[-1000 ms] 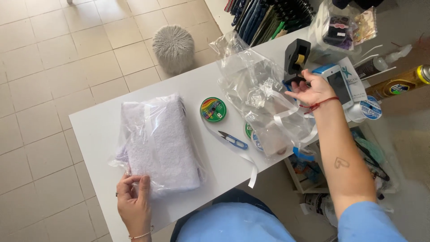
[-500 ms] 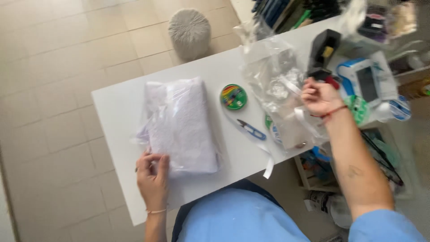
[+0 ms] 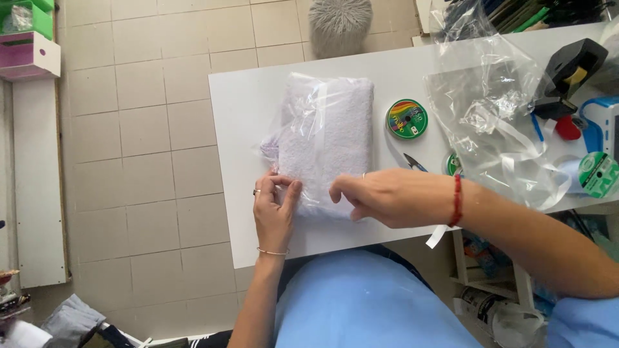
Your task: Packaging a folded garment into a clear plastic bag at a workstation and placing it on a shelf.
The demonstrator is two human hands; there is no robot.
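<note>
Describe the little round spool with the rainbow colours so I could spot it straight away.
On the white table, look just right of the white towel in clear plastic that both hands press. The round spool lies flat there, green-rimmed with rainbow stripes on top. Other green spools nearby lack stripes.

One white rectangular table. One folded pale-lilac towel in clear plastic wrap, table centre. Two bare hands: left hand at towel's 7 o'clock, right hand at 5 o'clock. Three round green ribbon spools: rainbow-labelled, half-hidden, far one, all at 3 o'clock. One crumpled clear plastic bag. One black tape dispenser. One grey fluffy pouffe, 12 o'clock.
</note>
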